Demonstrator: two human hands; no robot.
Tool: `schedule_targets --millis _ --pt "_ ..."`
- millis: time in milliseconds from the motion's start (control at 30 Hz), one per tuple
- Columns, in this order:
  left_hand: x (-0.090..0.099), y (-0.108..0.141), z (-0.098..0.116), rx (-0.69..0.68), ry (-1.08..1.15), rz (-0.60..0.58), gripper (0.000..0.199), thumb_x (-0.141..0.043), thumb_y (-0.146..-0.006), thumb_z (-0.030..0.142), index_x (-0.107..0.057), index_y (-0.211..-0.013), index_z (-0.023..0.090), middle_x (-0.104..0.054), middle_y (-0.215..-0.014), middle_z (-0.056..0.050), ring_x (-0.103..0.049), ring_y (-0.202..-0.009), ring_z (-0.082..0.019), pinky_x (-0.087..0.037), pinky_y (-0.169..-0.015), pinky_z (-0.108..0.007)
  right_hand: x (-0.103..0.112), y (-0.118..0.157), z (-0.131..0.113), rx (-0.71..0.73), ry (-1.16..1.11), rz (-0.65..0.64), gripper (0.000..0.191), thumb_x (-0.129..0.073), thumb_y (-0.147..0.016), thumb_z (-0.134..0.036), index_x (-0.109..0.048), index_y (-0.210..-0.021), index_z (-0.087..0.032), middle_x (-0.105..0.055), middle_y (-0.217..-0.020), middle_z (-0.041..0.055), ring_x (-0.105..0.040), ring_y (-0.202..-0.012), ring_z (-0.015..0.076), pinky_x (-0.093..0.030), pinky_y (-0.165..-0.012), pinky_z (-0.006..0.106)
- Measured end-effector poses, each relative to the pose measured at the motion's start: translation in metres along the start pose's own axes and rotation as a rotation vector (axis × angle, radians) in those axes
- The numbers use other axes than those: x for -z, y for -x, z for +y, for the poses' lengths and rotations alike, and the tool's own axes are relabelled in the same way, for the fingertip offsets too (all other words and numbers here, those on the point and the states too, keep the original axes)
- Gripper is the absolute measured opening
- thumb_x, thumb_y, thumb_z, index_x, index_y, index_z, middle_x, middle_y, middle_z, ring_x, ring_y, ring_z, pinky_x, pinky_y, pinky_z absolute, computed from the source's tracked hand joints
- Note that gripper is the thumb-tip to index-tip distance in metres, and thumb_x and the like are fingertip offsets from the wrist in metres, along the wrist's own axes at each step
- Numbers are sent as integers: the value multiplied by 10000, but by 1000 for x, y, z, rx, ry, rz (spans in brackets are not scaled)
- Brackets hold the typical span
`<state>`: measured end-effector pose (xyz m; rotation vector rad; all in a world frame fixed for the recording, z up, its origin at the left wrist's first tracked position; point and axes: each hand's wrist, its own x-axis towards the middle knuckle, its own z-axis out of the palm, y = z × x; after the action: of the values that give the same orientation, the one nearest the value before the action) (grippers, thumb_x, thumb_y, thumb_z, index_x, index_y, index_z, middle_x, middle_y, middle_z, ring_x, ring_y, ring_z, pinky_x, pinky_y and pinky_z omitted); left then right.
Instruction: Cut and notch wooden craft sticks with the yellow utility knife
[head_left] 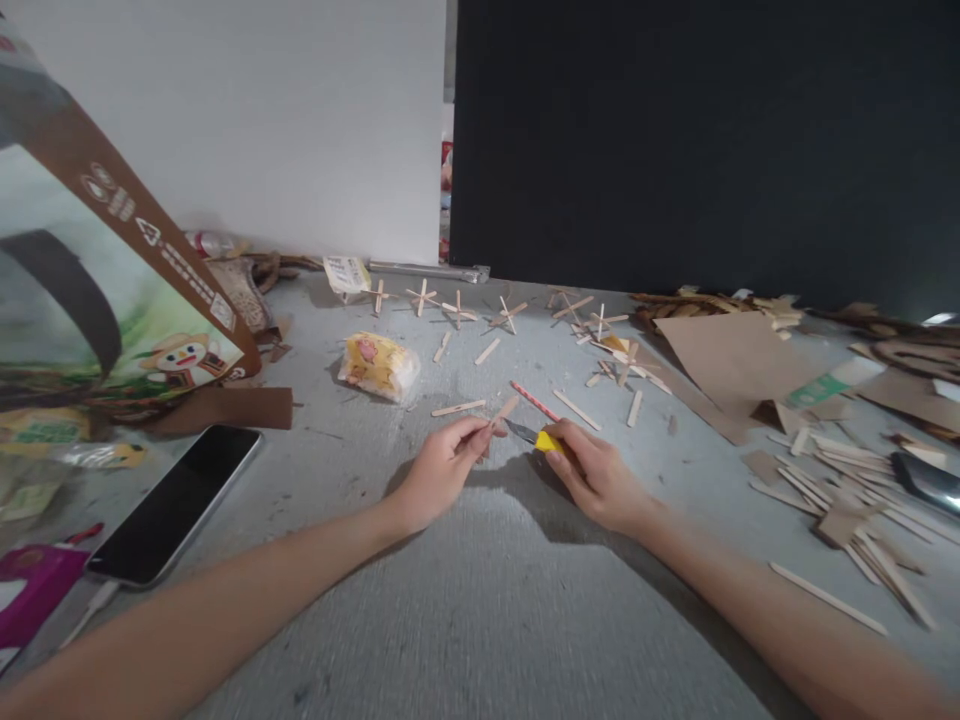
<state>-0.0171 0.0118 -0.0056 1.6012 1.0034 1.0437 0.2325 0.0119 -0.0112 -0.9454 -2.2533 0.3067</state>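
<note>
Near the middle of the grey table, my left hand [442,468] pinches a small wooden stick [505,411] between thumb and fingers. My right hand [598,474] is wrapped round a yellow utility knife [551,443], its grey blade pointing left and close to the stick; whether they touch cannot be made out. Just beyond lies a red patterned stick [535,401]. Loose wooden sticks [458,408] lie on either side of it. Several star-shaped pieces of crossed sticks [422,297] stand in a row farther back.
A yellow wrapped packet [379,367] lies left of the hands. At the left are a phone [176,505], a magenta object [37,590] and a large printed bag [127,270]. A pile of sticks [862,500] and brown cardboard [739,362] lie at the right.
</note>
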Motion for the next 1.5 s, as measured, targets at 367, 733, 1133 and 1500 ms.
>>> schedule_targets --millis 367,733,1133,1500 --pt "-6 0 -7 198 362 -66 484 -578 -1013 580 -597 -1304 194 -403 -767 60 -414 -640 -116 -386 -633 -262 -1 1 -2 -5 32 -4 200 -368 -1135 -333 -526 -1203 -231 -716 -975 75 -714 -803 202 -555 -722 302" --pt "-7 -2 -13 181 294 -84 399 -584 -1004 571 -617 -1084 182 -377 -702 76 -368 -595 -105 -329 -577 -244 -3 -2 -8 66 181 -22 303 -371 -1131 -322 -535 -1358 -206 -733 -1049 133 -727 -863 248 -591 -710 352" --pt "-9 -2 -3 108 346 -143 446 -597 -977 642 -540 -1036 204 -492 -657 79 -498 -540 -116 -480 -601 -301 -5 -2 -2 133 216 -50 403 -370 -1140 -317 -562 -1478 -209 -688 -948 88 -689 -802 209 -589 -734 329" --pt "-8 1 -6 129 315 -171 516 -531 -973 744 -456 -940 235 -484 -598 94 -465 -499 -108 -459 -575 -286 -5 -2 -2 102 209 -25 438 -351 -1137 -304 -539 -1526 -230 -693 -967 97 -698 -827 221 -594 -726 322"
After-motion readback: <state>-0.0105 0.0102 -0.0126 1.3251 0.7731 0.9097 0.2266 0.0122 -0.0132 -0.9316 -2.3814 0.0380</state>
